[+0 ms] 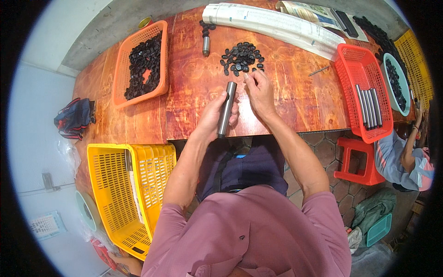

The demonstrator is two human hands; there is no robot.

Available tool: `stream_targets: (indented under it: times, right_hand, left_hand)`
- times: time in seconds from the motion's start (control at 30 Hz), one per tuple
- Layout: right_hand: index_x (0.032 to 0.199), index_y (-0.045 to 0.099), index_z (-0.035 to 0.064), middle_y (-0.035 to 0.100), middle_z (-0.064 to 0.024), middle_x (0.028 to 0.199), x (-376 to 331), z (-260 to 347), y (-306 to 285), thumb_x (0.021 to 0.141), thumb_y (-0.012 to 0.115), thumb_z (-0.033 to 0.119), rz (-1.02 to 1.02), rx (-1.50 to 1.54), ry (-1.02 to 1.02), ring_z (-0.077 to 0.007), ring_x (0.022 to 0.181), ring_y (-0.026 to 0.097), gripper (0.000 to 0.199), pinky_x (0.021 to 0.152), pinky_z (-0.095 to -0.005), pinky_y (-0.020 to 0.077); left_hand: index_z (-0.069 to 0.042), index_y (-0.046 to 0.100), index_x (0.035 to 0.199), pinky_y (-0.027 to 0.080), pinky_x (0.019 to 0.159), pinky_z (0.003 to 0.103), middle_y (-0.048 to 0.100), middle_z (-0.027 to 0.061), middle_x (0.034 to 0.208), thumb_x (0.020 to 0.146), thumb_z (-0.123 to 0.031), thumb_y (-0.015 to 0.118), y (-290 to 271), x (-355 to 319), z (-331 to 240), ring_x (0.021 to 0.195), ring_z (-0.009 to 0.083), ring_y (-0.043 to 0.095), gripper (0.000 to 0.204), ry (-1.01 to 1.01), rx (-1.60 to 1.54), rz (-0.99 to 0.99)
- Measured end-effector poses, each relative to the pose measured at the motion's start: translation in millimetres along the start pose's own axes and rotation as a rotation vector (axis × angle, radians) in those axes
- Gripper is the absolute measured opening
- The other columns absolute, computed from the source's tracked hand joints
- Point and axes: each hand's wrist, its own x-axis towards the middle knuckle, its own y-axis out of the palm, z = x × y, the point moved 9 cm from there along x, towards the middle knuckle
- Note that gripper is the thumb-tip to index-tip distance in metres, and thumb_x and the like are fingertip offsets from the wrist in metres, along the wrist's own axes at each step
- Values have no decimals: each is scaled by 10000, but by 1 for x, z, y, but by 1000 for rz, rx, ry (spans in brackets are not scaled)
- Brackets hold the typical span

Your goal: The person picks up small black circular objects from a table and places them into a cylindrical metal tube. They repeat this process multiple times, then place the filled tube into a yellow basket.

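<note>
On the reddish wooden table, an orange basket of black caps sits left of a loose pile of black caps. The left hand grips a grey metal tube upright-tilted; the right hand seems to pinch one cap at the tube's top. Capping looks underway; seating it calls for alignment.

A glossy reddish wooden table stands on hexagonal floor tiles, daylit.
</note>
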Motion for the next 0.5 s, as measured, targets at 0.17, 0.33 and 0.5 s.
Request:
stream_targets:
  times: [0.17, 0.33, 0.5]
  right_hand:
    - [867, 645, -22, 589, -145, 831, 0, -3, 1, 993, 634, 260, 5, 14, 15, -284, 782, 588, 309, 723, -394, 452]
    - [883, 657, -20, 595, -143, 837, 0, -1, 0, 994, 628, 258, 14, 3, 15, -282, 784, 592, 302, 727, -393, 457]
    - [878, 660, -21, 595, -134, 830, -1, -2, 1, 994, 630, 259, 8, 24, 19, -273, 776, 591, 305, 723, -386, 456]
  left_hand:
    - [-43, 581, 1184, 423, 481, 248, 581, 62, 756, 1076, -413, 421, 4, -1, -1, 528, 141, 517, 418, -34, -34, 68]
    - [-24, 582, 1188, 451, 513, 259, 609, 60, 783, 1091, -420, 432, -1, -1, -4, 563, 140, 546, 435, -17, 41, 66]
    - [-12, 598, 1209, 474, 534, 253, 633, 53, 809, 1100, -413, 449, -3, -2, -9, 582, 121, 566, 441, 17, 169, 1]
